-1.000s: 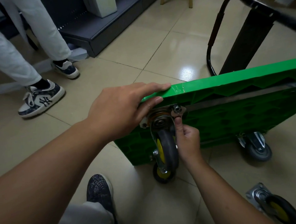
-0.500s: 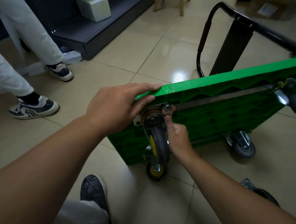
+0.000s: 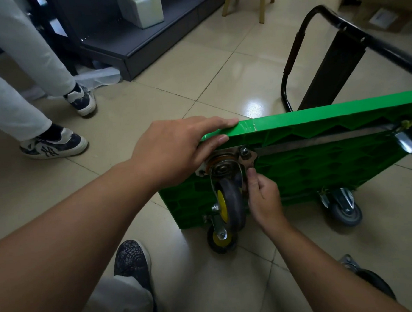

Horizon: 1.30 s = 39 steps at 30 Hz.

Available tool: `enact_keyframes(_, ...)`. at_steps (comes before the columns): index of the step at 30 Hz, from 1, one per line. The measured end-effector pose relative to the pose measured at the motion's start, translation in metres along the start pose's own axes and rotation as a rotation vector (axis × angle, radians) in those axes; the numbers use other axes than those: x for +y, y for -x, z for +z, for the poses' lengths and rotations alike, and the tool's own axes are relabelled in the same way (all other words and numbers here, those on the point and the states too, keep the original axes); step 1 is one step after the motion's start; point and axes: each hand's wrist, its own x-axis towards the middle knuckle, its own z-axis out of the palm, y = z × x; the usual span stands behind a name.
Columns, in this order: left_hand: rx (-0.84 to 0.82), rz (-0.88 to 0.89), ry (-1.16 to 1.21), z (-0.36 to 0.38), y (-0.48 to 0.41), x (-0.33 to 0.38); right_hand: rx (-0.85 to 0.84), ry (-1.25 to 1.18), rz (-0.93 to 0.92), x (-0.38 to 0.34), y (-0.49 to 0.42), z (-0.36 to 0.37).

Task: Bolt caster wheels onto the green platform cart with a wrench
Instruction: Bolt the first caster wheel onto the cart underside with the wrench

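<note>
Green platform cart (image 3: 320,171): tipped on its long edge on the tiled floor (image 3: 171,69), underside facing the person.
Caster wheel (image 3: 231,202): at the underside's upper corner, under its mounting plate (image 3: 247,158).
Left hand (image 3: 173,148): fingers straight, flat on the cart's top edge.
Right hand (image 3: 264,198): fingers curled, pinching the mounting plate's lower corner.
Loose caster (image 3: 371,280): on the floor, apart from the cart.

Head camera: single wide-angle view.
Worn on the person's head, it faces forward and down, close to the green platform cart (image 3: 320,173) at centre right; tiled floor (image 3: 172,74) extends far and left.
</note>
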Motion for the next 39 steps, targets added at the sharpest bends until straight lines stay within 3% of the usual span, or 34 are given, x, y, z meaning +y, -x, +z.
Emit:
enact_keyframes(9, -0.008, -0.008, 0.006, -0.001, 0.000, 0.000, 0.013, 0.102, -0.090, -0.014, -0.001, -0.013)
enact_keyframes(15, -0.017, -0.011, 0.000, -0.001, -0.001, 0.000, -0.001, 0.644, -0.267, -0.025, -0.017, -0.061)
enact_keyframes(21, -0.015, -0.008, 0.002, 0.000, -0.001, -0.002, -0.026, 1.209, -0.471, -0.080, -0.026, -0.105)
enact_keyframes(24, -0.022, -0.016, 0.014, -0.001, -0.002, -0.001, -0.051, 1.387, -0.624, -0.116, -0.033, -0.114)
enact_keyframes(27, -0.020, -0.015, 0.040, -0.003, -0.001, 0.001, -0.058, 1.476, -0.647, -0.135, -0.037, -0.119)
enact_keyframes(29, -0.013, -0.013, 0.038, -0.003, -0.001, 0.000, -0.047, 1.337, -0.568, -0.129, -0.032, -0.127)
enact_keyframes(30, -0.008, -0.013, 0.031, -0.003, -0.001, 0.000, -0.050, 1.145, -0.472, -0.120, -0.025, -0.130)
enact_keyframes(32, -0.003, -0.010, 0.018, -0.002, -0.001, -0.001, 0.016, 0.558, -0.208, -0.100, -0.005, -0.125)
enact_keyframes(34, -0.002, -0.008, 0.011, -0.001, -0.001, -0.001, 0.200, -0.056, 0.080, -0.080, 0.010, -0.105)
enact_keyframes(36, -0.009, -0.007, 0.010, -0.001, -0.001, -0.001, 0.270, -0.456, 0.287, -0.067, 0.018, -0.077)
enact_keyframes(39, -0.020, -0.013, 0.014, -0.002, -0.003, -0.002, 0.224, -0.495, 0.312, -0.054, 0.024, -0.040)
